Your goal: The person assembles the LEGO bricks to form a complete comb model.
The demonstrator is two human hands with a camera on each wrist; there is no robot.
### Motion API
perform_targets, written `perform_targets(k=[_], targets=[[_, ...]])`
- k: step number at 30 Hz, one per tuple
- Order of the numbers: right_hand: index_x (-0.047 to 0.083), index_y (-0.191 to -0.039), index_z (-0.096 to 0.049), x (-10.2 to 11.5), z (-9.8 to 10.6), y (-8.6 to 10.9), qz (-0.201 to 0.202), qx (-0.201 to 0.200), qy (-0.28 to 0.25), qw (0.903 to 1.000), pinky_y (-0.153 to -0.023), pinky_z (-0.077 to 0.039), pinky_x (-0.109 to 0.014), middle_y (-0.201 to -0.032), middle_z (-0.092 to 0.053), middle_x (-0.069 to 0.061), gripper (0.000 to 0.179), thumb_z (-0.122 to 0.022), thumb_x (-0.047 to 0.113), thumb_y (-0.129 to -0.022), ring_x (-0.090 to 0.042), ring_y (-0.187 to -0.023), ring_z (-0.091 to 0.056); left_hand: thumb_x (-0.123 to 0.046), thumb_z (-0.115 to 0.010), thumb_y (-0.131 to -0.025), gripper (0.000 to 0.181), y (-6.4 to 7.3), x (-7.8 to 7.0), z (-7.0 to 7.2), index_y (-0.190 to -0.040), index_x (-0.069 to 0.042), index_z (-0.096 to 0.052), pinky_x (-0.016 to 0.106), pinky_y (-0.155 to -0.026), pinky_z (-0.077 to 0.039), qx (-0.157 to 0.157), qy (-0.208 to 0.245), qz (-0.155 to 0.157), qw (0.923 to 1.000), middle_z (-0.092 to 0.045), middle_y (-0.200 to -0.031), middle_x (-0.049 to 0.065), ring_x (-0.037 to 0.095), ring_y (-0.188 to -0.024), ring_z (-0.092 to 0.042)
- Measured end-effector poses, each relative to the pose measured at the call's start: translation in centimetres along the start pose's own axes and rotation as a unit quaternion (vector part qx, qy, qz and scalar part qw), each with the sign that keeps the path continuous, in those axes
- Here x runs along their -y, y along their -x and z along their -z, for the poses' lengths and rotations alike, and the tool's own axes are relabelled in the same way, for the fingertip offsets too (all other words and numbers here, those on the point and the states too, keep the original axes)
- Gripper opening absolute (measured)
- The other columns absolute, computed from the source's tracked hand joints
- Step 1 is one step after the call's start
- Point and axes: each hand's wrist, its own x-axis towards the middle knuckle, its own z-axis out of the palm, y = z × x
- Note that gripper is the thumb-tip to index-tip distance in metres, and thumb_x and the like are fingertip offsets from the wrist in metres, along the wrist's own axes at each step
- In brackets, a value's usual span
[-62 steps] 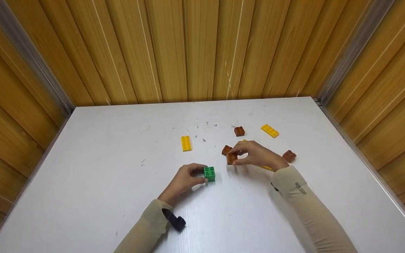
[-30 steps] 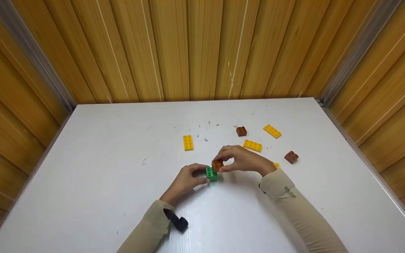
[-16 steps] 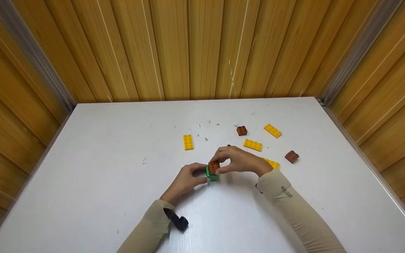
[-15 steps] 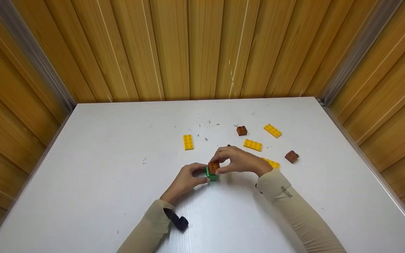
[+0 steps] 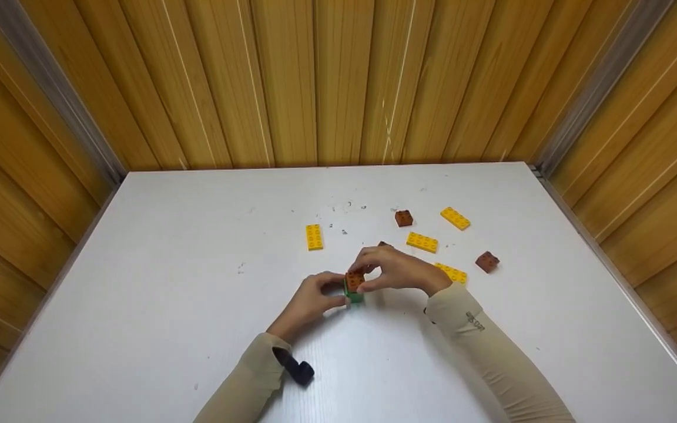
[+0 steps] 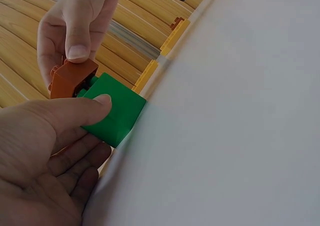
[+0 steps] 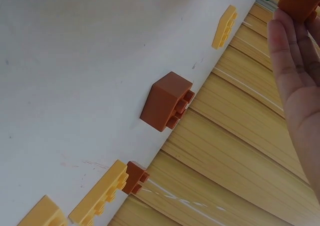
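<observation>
A green block (image 6: 117, 111) stands on the white table, and my left hand (image 5: 310, 298) grips it between thumb and fingers. My right hand (image 5: 396, 269) pinches a brown brick (image 5: 355, 281) on top of the green one. In the left wrist view the brown brick sits a little tilted, with a gap showing green studs beneath it. The right wrist view catches the right hand's fingers (image 7: 295, 61) along the brown brick at the upper right corner. Another brown brick (image 7: 165, 102) lies behind the right hand, mostly hidden in the head view.
Flat yellow bricks lie about: one at the left (image 5: 314, 237), one behind the right hand (image 5: 422, 242), one farther back (image 5: 455, 218), one partly under the right wrist (image 5: 451, 272). Loose brown bricks rest at the back (image 5: 404, 218) and right (image 5: 487, 262). Wood-patterned walls enclose the white table (image 5: 185, 235).
My right hand has carried the brown brick leftward from the loose bricks and set it over the green block's studs. My left hand has kept its hold on the green block.
</observation>
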Motion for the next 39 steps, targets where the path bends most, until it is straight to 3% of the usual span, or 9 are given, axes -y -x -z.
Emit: perform_targets(k=[24, 39], targets=[[0.009, -0.113, -0.068, 0.34, -0.32, -0.11, -0.023, 0.004, -0.023, 0.9995, -0.094, -0.051, -0.042, -0.107, -0.064, -0.003, 0.029, -0.071, 0.022, -0.087, -0.019, -0.102, -0.061, -0.014, -0.076, -0.081, 0.04, 0.1, 0.05, 0.01, -0.119, -0.008, -0.066, 0.044, -0.1, -0.045, 0.001, 0.017, -0.008, 0.9998, -0.069, -0.114, 0.007, 0.024, -0.109, -0.061], [0.006, -0.113, -0.067, 0.87, -0.3, -0.22, -0.029, 0.009, 0.004, 0.9995, -0.093, -0.052, -0.038, -0.107, -0.062, -0.006, 0.03, -0.072, 0.018, -0.086, -0.021, -0.102, -0.063, -0.011, -0.074, -0.082, 0.039, -0.08, 0.05, -0.11, -0.12, -0.006, -0.066, 0.042, -0.1, -0.046, 0.001, 0.0, 0.004, 1.0, -0.068, -0.116, 0.008, 0.023, -0.11, -0.061]])
